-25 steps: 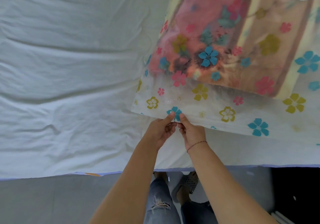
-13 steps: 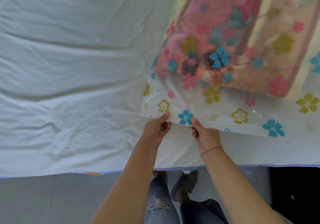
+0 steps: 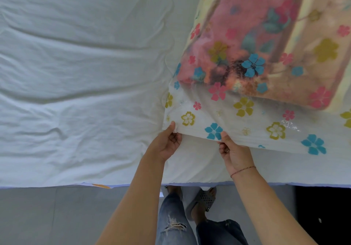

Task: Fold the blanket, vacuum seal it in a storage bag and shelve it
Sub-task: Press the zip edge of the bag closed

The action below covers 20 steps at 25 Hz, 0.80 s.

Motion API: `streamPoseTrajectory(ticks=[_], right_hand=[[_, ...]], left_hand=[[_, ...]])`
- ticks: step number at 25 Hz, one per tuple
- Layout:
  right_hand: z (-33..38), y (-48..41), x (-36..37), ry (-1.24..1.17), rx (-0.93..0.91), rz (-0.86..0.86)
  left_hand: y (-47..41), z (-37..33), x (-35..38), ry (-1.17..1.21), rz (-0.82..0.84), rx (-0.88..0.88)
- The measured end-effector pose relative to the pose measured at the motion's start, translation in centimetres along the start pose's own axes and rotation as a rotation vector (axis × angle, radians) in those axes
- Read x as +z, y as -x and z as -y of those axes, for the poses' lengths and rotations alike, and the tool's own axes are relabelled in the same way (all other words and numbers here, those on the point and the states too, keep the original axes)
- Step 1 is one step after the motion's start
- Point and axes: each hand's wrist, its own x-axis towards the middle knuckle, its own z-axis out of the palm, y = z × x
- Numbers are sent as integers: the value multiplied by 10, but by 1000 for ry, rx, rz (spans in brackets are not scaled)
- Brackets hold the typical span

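Blanket [image 3: 266,36] sits folded inside the flowered storage bag [image 3: 252,129], and both lie on the bed [image 3: 76,74], over on its right side.
Both hands work the bag's edge nearest the foot of the bed: left hand [image 3: 167,146] pinches the corner, thumb on top, fingers curled under; right hand [image 3: 235,153] pinches the same edge just beside a blue flower [image 3: 213,130]. That edge lifts slightly off the bed.
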Motion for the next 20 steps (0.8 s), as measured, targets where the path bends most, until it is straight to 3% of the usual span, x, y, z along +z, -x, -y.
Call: streamPoseTrajectory(ticks=[2, 6, 12, 15, 17, 20], right_hand=[[-9, 1, 7, -54, 90, -18], [-41, 8, 46, 70, 184, 102], [-64, 5, 101, 76, 133, 55], [-63, 8, 100, 155, 58, 2], [-62, 11, 95, 272, -28, -57], [-61, 14, 89, 420, -127, -129]], left_hand=[[-1, -4, -4, 51, -2, 35], [-1, -5, -8, -94, -40, 174], [11, -10, -11, -124, 24, 258], [15, -11, -6, -121, -84, 293], [14, -3, 0, -284, -246, 418], [10, 16, 2, -760, -421, 701]])
